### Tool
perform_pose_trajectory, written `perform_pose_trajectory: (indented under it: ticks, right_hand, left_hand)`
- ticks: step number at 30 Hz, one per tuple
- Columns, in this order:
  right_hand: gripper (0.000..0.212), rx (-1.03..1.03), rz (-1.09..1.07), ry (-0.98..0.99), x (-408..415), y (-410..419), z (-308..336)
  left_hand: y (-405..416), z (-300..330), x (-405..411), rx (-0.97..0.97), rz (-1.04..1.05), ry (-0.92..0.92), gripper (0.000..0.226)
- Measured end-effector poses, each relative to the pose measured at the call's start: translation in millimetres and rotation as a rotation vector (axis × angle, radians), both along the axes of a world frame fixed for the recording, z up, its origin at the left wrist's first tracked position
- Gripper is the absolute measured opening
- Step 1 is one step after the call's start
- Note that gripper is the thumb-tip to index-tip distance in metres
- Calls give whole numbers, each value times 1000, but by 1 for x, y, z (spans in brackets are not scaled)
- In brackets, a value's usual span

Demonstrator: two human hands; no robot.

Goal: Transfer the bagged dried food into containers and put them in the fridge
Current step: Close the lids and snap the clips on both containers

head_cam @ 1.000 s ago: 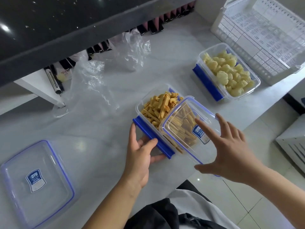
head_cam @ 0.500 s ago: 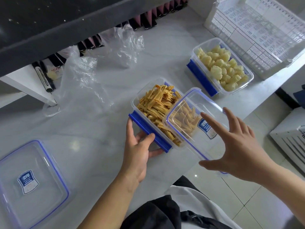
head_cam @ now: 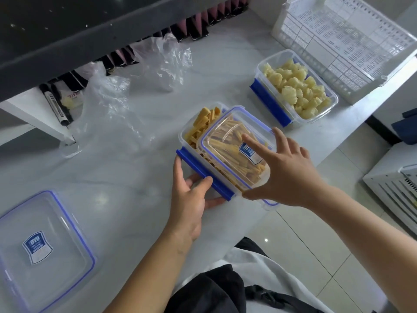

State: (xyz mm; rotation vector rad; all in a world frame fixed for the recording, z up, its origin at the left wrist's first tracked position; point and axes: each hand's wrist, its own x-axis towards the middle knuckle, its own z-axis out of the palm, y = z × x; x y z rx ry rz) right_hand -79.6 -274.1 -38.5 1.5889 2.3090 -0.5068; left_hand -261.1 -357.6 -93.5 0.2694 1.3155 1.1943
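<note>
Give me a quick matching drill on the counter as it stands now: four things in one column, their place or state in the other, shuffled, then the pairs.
Things
1. spare lid
2. container of pale chunks
3. container of yellow strips
4. empty plastic bags

Place or state
A. far right, beside the white basket, no lid on
B. crumpled at the back of the counter
C. lying flat alone at the near left
D. centre, left hand at its blue clip, right hand laying a lid partly over it

Pairs: 1-C, 2-A, 3-D, 4-B
</note>
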Motion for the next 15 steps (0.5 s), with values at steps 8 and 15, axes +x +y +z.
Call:
perform_pose_trajectory:
  ticks: [8,15]
  right_hand:
    - [124,87,-29,59,0,-8,22]
    - [123,58,-6,29,-31,3,-17]
  left_hand:
    - [0,-1,-4,22,-14,-43,86]
    - [3,0,-3,13,6,-29,84]
